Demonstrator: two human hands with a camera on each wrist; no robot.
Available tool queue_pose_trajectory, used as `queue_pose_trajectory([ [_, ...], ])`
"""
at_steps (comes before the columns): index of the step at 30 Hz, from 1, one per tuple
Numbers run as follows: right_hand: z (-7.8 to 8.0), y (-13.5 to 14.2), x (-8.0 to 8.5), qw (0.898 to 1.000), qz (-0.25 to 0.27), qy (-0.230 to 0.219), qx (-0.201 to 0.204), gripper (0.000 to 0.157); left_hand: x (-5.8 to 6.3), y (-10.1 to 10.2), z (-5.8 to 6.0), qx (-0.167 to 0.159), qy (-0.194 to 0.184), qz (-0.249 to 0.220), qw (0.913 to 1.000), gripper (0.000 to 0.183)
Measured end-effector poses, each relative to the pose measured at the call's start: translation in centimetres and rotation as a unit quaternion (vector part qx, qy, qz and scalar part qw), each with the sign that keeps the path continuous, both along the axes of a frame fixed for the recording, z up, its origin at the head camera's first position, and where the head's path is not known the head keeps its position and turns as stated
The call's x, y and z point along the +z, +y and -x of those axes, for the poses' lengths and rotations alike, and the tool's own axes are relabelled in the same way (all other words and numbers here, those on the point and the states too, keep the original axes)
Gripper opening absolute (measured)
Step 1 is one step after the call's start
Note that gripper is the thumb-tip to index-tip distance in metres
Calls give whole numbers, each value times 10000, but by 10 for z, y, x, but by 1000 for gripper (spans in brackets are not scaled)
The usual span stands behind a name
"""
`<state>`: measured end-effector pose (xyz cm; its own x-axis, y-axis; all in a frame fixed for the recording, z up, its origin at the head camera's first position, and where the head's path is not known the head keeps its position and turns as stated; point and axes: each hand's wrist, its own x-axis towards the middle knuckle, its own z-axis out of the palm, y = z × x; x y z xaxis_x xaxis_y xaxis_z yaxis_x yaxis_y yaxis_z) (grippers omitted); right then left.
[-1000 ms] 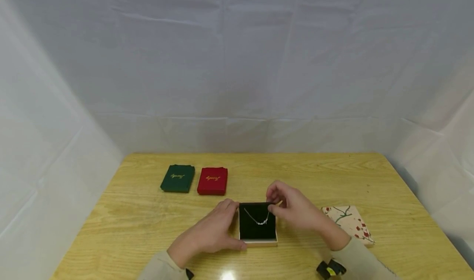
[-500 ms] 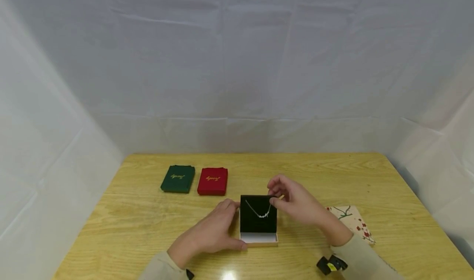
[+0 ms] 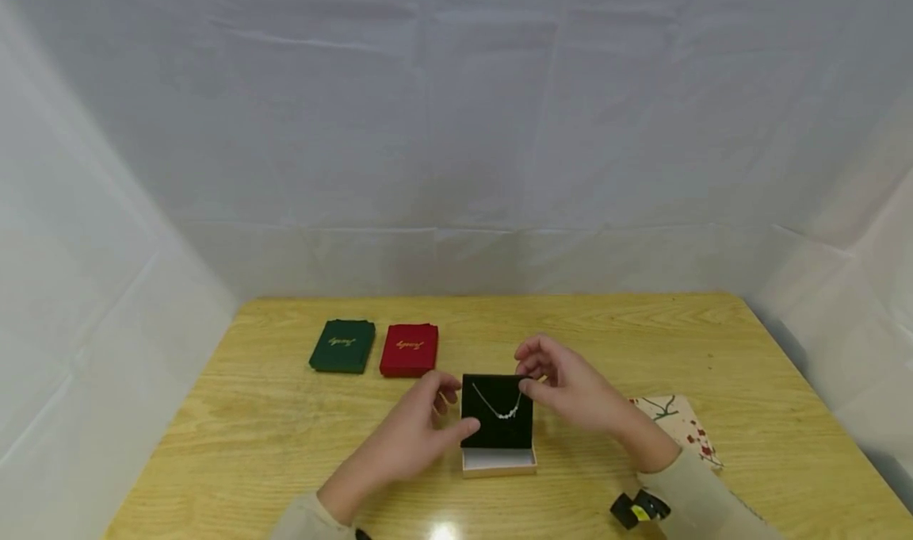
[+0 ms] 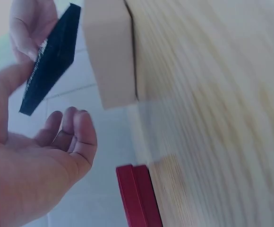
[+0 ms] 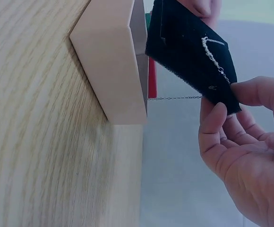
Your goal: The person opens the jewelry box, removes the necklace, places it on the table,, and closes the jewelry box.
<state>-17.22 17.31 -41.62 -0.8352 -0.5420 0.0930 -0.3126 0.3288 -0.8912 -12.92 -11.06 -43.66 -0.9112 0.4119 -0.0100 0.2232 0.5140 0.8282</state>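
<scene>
nearest the camera, two beige sleeves are seen at the lower edge of the head view, and a small black and yellow device (image 3: 638, 511) is seen at the right wrist. just beyond, a shallow cream cardboard box base (image 3: 498, 461) is set on the light wooden bench (image 3: 749, 381). above it, a black rectangular velvet insert pad (image 3: 498, 413) is held tilted up, lifted out of the box base, with a thin silver chain necklace (image 3: 499, 407) fastened across its face. in the right wrist view a length of the chain is seen hanging loose behind the pad (image 5: 175, 98).

the pad's upper right corner is pinched by the right hand (image 3: 574, 393), between thumb and curled fingers (image 5: 215, 127). the left hand (image 3: 414, 433) is placed at the pad's left edge, its thumb touching that edge; its fingers (image 4: 78, 135) are loosely curled and nothing is gripped by them.

to the right, partly hidden by the right forearm, a cream box lid printed with red blossoms and a green branch (image 3: 678, 429) is laid flat on the bench. farther back on the left, a dark green flat box with gold script (image 3: 342, 345) and a red flat box with gold script (image 3: 409, 350) are laid side by side, just apart. behind the bench, a creased white cloth backdrop (image 3: 456, 128) is hung.
</scene>
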Motion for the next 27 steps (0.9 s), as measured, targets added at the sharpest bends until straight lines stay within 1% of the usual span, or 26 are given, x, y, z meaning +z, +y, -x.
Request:
queue_pose_trajectory([
  [3, 0, 0, 1, 10000, 72, -36, 16, 29, 4, 2, 0, 93, -243, -310, 9992, 49],
  [5, 0, 0, 1, 9999, 107, -30, 24, 29, 6, 3, 0, 106, -376, -427, 9983, 46],
  [9, 0, 0, 1, 9998, 201, -46, 51, 30, 8, 7, -1, 29, -594, -627, 9963, 43],
  [12, 1, 1, 1, 9995, 286, -117, 64, 30, 8, 10, -2, -47, -806, -933, 9924, 37],
  [16, 1, 1, 0, 9991, 370, -202, 66, 31, 6, 12, -2, -116, -1060, -1350, 9851, 33],
  [19, 1, 1, 0, 9991, 374, -177, 59, 30, 5, 13, -1, -137, -1196, -1533, 9808, 32],
  [23, 0, 2, -3, 9998, 146, 119, -41, 27, 3, 13, -1, -146, -1369, -1718, 9755, 31],
  [25, -1, 1, -3, 9989, -50, 443, -128, 25, 2, 14, 0, -138, -1433, -1779, 9735, 31],
  [27, -3, 1, -4, 9956, -222, 893, -201, 25, 2, 14, 0, -118, -1466, -1807, 9725, 32],
])
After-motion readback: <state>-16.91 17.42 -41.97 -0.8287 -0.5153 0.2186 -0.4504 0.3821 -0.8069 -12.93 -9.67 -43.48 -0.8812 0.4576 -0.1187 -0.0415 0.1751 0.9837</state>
